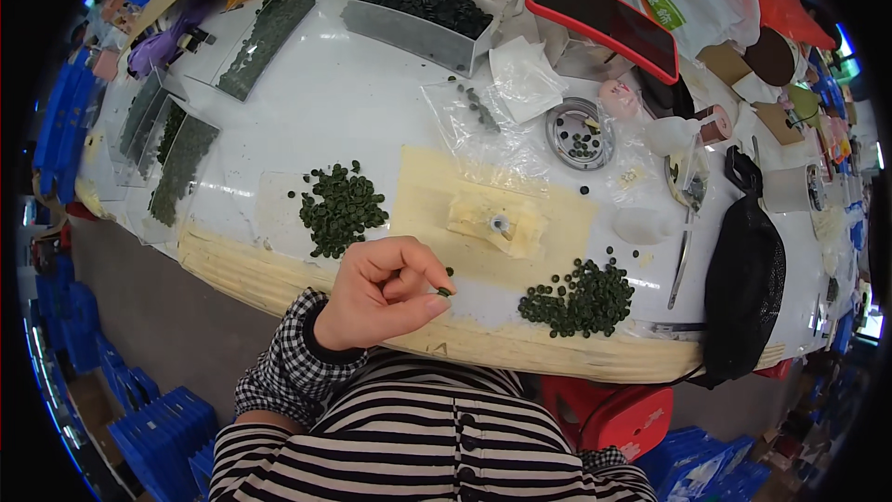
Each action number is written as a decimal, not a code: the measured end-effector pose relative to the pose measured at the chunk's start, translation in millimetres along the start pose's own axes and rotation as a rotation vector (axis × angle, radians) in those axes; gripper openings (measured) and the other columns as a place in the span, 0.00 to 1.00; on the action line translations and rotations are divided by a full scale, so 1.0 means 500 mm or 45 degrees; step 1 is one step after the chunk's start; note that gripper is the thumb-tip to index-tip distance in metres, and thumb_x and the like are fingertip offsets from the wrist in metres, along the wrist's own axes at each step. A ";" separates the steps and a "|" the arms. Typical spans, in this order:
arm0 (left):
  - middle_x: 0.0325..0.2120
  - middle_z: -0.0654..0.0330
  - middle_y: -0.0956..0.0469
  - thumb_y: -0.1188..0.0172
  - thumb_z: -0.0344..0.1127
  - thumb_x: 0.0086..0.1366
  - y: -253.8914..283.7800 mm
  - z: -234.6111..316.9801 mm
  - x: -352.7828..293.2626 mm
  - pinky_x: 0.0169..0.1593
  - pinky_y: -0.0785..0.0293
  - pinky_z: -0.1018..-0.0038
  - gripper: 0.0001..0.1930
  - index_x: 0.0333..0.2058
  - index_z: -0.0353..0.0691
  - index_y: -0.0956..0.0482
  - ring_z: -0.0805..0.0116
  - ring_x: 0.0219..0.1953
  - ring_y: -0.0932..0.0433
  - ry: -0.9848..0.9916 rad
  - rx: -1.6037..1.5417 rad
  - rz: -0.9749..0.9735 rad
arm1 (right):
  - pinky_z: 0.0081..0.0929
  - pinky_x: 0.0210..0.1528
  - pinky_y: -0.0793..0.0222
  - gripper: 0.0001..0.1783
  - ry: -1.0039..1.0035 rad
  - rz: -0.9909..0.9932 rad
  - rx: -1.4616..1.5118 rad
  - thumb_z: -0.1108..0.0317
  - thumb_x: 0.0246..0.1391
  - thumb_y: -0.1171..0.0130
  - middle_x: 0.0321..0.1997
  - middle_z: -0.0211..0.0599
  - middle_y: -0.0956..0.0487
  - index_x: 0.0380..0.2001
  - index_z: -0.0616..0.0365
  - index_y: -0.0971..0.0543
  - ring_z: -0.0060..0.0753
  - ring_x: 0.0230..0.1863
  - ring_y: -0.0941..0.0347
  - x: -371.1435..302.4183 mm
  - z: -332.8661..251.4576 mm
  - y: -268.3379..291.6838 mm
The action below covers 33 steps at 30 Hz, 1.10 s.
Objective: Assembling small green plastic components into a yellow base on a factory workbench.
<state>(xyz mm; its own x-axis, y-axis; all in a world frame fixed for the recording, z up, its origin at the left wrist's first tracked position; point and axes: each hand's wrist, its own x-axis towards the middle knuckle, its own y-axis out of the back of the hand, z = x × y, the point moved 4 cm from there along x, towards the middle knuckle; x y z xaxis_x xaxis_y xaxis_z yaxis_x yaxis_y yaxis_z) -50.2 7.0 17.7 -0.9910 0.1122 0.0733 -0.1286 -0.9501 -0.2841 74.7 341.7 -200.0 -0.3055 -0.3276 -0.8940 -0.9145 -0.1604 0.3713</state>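
Observation:
My left hand (386,293) is closed in a pinch over the table's near edge. Between its thumb and forefinger is a small dark green disc (445,292). Just beyond that hand lies a loose pile of similar green discs (342,214), and a second pile (583,299) is at the right near the edge. Between the piles, a small metal fixture (500,224) stands on a tape-covered block (520,234) over a yellowish sheet (418,195). My right hand is out of view; only part of its sleeve shows at the bottom right.
At the back stands a grey bin (409,34) heaped with dark pieces. Clear trays (186,167) of pieces are at the left. A round metal dish (581,135), a red-cased phone (604,23), tweezers (682,260) and a black cloth bag (743,288) occupy the right.

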 end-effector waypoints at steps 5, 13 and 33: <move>0.17 0.78 0.47 0.39 0.19 0.58 -0.006 0.009 -0.001 0.25 0.49 0.87 0.08 0.37 0.33 0.21 0.89 0.19 0.48 0.012 0.089 0.028 | 0.38 0.36 0.25 0.11 0.128 -0.069 -0.196 0.64 0.57 0.44 0.35 0.50 0.19 0.35 0.62 0.20 0.48 0.35 0.21 -0.036 -0.034 0.035; 0.18 0.77 0.38 0.36 0.26 0.62 -0.009 0.006 0.016 0.28 0.42 0.87 0.09 0.42 0.33 0.19 0.88 0.20 0.42 0.230 -0.060 0.094 | 0.39 0.34 0.24 0.11 0.528 -0.081 -0.403 0.64 0.57 0.45 0.33 0.50 0.18 0.33 0.60 0.20 0.50 0.32 0.21 -0.188 -0.126 0.255; 0.28 0.69 0.23 0.36 0.23 0.61 -0.003 -0.017 0.028 0.36 0.33 0.84 0.10 0.42 0.35 0.17 0.83 0.30 0.30 0.153 -0.350 0.191 | 0.29 0.28 0.35 0.14 0.818 2.047 0.189 0.76 0.41 0.31 0.26 0.33 0.27 0.36 0.59 0.17 0.34 0.28 0.32 -0.261 -0.340 0.588</move>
<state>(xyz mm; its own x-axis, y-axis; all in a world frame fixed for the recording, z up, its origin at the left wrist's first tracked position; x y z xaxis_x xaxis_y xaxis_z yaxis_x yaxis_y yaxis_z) -64.2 12.4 11.1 -0.9949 0.0260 -0.0972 0.0299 -0.8462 -0.5320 -109.0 178.8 68.4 -0.7479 -0.3540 0.5616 0.1457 0.7377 0.6592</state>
